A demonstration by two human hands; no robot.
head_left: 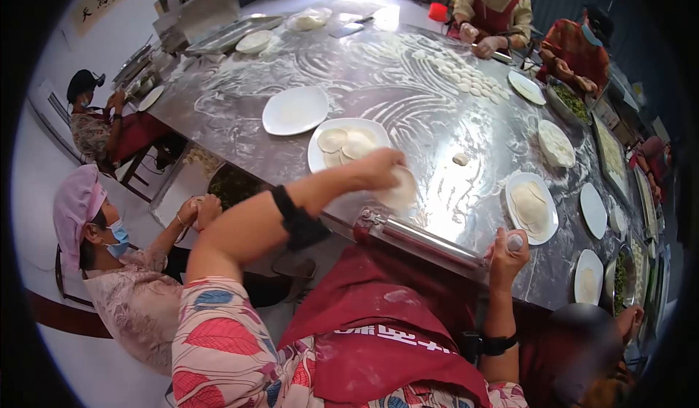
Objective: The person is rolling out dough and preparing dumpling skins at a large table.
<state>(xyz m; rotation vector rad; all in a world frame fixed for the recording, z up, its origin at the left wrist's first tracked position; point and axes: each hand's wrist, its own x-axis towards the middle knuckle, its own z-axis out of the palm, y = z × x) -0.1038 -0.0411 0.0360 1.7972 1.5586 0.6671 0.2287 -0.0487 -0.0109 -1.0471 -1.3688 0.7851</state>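
A thin round dough wrapper (399, 191) hangs from my left hand (384, 167), whose fingers are closed on its edge. Below it, at the near table edge, lies a metal roller machine (429, 239). My right hand (506, 256) is wrapped round the crank handle (515, 242) at the machine's right end; only its pale rounded tip shows. Just beyond my left hand is a white plate (314, 162) holding several dough wrappers (358, 144). Another plate (550, 227) with stacked wrappers (530, 208) stands beyond my right hand. One small dough piece (460, 159) rests on the table.
The floured steel table (291, 65) carries a white plate (295, 109), many dough pieces (473, 80) and a bowl of green filling (568, 103). A person in a pink cap (79, 197) sits close on my left; others work around the table.
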